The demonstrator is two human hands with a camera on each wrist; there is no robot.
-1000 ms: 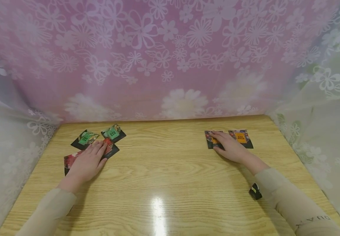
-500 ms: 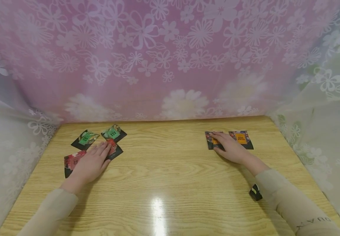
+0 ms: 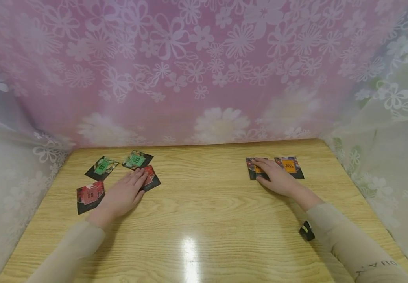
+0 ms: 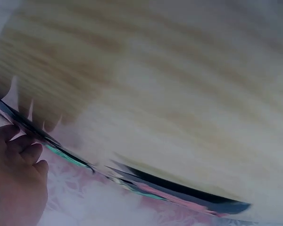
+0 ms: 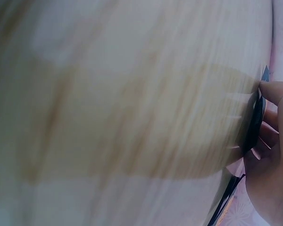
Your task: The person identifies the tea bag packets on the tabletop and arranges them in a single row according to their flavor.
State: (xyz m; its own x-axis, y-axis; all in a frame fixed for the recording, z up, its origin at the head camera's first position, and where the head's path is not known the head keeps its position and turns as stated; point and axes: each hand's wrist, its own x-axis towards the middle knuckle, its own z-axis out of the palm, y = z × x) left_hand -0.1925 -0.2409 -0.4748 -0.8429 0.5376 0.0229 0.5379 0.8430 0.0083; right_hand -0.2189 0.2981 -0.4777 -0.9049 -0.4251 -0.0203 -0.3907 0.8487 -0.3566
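Observation:
In the head view my left hand (image 3: 125, 193) lies with extended fingers over a black-and-red sachet (image 3: 152, 179), covering its left part. A second red sachet (image 3: 90, 195) lies flat to the left of that hand. Two green-labelled sachets sit just beyond: one at the left (image 3: 102, 167) and another (image 3: 137, 159) right at the far edge of the touched red one. On the right, my right hand (image 3: 277, 177) rests its fingers on an orange-labelled sachet (image 3: 251, 169), partly hiding it. Another orange sachet (image 3: 290, 167) lies immediately to its right.
A small black object with a yellow-green mark (image 3: 307, 231) sits beside the right forearm. The wood-grain table (image 3: 204, 196) ends at a pink floral curtain (image 3: 204, 78) behind. Pale floral curtains hang along the left and right sides.
My left hand has slid rightward with the red sachet beneath its fingers, uncovering the other red sachet. The nearby green sachet has turned slightly. My right hand stays in place.

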